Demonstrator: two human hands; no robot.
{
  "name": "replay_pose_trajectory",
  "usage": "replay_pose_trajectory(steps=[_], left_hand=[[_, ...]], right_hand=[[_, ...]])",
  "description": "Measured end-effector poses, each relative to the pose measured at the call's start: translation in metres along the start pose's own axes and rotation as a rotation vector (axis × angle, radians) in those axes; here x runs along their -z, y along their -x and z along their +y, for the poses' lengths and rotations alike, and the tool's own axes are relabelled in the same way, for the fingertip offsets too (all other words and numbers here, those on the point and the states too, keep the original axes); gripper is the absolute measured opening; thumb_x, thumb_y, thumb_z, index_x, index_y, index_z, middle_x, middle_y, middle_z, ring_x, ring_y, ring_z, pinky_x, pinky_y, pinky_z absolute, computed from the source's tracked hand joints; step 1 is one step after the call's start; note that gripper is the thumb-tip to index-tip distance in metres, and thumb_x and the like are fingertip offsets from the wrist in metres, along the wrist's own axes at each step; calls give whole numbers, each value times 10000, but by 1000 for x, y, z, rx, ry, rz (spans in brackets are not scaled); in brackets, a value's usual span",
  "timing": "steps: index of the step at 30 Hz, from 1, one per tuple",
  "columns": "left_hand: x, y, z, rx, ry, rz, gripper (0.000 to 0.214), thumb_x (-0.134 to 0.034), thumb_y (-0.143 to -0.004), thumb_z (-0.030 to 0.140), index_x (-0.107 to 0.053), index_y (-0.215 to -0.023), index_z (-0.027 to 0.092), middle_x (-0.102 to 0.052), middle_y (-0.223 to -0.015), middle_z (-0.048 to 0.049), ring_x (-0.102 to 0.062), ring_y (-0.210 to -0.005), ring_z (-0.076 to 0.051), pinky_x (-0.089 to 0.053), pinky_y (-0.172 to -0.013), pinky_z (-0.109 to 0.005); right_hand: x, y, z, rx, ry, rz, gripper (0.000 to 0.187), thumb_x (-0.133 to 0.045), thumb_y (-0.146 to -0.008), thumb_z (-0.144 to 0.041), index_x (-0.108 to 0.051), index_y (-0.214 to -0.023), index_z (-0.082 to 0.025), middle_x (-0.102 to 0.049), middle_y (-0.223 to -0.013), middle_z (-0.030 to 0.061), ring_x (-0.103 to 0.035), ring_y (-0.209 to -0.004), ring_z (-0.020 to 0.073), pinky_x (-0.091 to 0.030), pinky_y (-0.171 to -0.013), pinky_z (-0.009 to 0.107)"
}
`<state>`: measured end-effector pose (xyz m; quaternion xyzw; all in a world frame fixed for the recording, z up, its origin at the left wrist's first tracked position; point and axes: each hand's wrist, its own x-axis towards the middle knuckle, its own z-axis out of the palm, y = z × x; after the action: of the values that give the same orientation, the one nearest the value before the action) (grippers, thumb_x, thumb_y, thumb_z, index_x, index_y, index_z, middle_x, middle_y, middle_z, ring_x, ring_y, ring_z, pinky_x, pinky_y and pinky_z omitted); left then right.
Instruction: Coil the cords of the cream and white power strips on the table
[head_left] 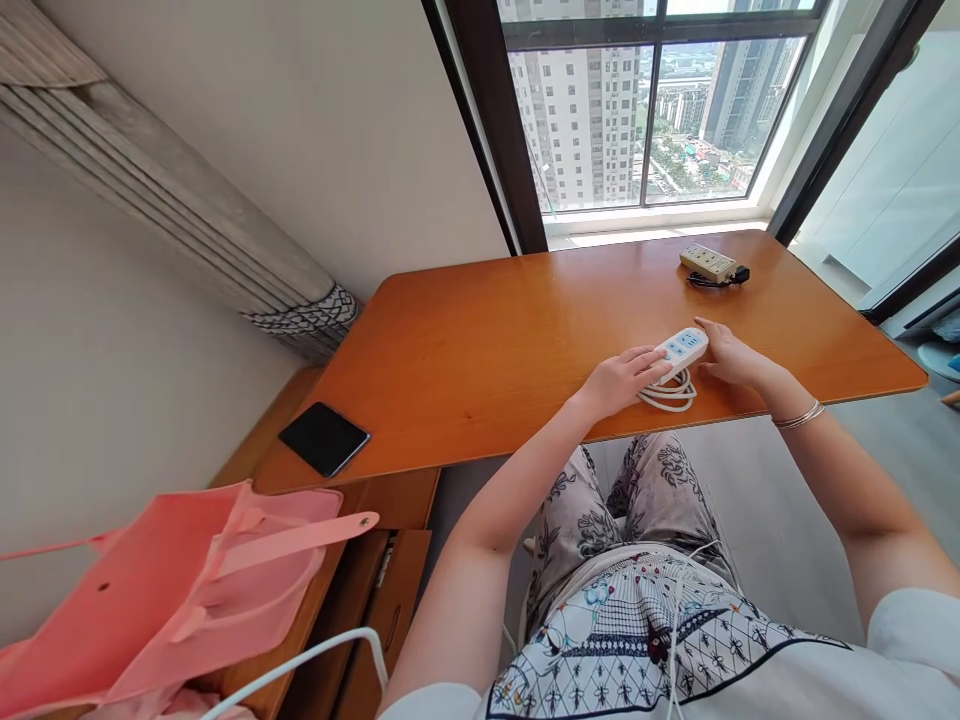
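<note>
A white power strip (687,346) with its white cord (670,396) looped beneath it is near the front edge of the wooden table (457,370). My left hand (621,382) grips the strip's left end, its fingers laid across that end and the cord loops; the thumb is partly hidden. At the strip's other end, my right hand (731,358) is beside it with thumb and fingers apart. Whether the right fingertips touch the casing I cannot tell. Farther back on the table lies a beige power strip (709,263) with a black cord and plug.
A black tablet or phone (324,439) lies at the table's left front corner. Left of it, an open pink bag (180,590) stands on a lower wooden surface, with a white cable or tube (307,650) in front. A window (652,110) rises behind the table.
</note>
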<state>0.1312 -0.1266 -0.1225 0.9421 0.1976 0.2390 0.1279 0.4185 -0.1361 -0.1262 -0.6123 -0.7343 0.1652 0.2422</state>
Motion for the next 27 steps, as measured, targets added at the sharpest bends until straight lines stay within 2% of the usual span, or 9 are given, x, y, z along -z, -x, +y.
replay_pose_trajectory(steps=[3,6,9,11,14,16,19,22,27], left_hand=[[0,5,6,-48,95,18,666,-803,-753,464,-606,-1357,264,-545,-1511,-125,-432,-1462,-332,-330,-1226,-538],[2,11,11,-59,215,116,740,-746,-777,561,-548,-1415,244,-551,-1496,-157,-469,-1435,-334,-308,-1228,-536],[5,16,10,6,312,220,648,-599,-891,552,-493,-1443,229,-558,-1485,-164,-505,-1405,-305,-336,-1206,-505],[7,19,7,107,353,284,574,-486,-952,560,-504,-1419,226,-579,-1459,-159,-522,-1387,-284,-365,-1186,-474],[6,21,2,239,371,360,507,-392,-997,551,-570,-1329,211,-611,-1410,-149,-545,-1356,-255,-395,-1163,-441],[5,23,0,254,371,353,452,-452,-984,526,-620,-1254,204,-609,-1406,-147,-548,-1349,-253,-403,-1159,-440],[0,25,-1,247,362,288,346,-578,-936,440,-669,-1180,211,-609,-1409,-139,-547,-1351,-260,-408,-1160,-452],[-6,23,-1,301,360,279,257,-588,-927,323,-688,-1140,220,-626,-1398,-118,-550,-1351,-243,-406,-1170,-451],[-14,19,-7,439,426,324,337,-562,-894,191,-662,-1216,185,-683,-1319,-120,-635,-1242,-227,-484,-1097,-422]], right_hand=[[7,9,-2,-144,-106,79,534,-593,-776,-227,-525,-1303,-173,-551,-1400,208,-585,-1276,363,-470,-1082,576],[2,25,-17,-208,-290,237,457,-538,-788,-230,-506,-1244,-216,-549,-1398,163,-625,-1210,309,-564,-947,502],[-10,46,-43,-114,-287,531,433,-556,-831,-309,-491,-1255,-248,-549,-1367,140,-588,-1232,293,-551,-944,482],[-21,61,-61,-8,-183,635,356,-587,-861,-381,-549,-1191,-253,-614,-1208,130,-609,-1130,300,-531,-934,498],[-38,77,-81,211,-20,507,200,-627,-881,-432,-647,-1000,-273,-672,-967,97,-628,-978,299,-503,-917,504],[-48,82,-88,319,73,395,198,-652,-882,-463,-686,-971,-290,-698,-963,87,-635,-967,302,-482,-927,509],[-55,83,-89,386,135,320,311,-666,-878,-502,-698,-1117,-307,-697,-1134,100,-625,-1079,328,-460,-972,530],[-52,79,-85,422,141,271,372,-603,-928,-426,-638,-1271,-286,-652,-1273,124,-595,-1189,332,-444,-1023,538],[-44,80,-80,523,200,195,494,-599,-928,-431,-538,-1385,-252,-620,-1344,148,-553,-1284,348,-425,-1055,547]])
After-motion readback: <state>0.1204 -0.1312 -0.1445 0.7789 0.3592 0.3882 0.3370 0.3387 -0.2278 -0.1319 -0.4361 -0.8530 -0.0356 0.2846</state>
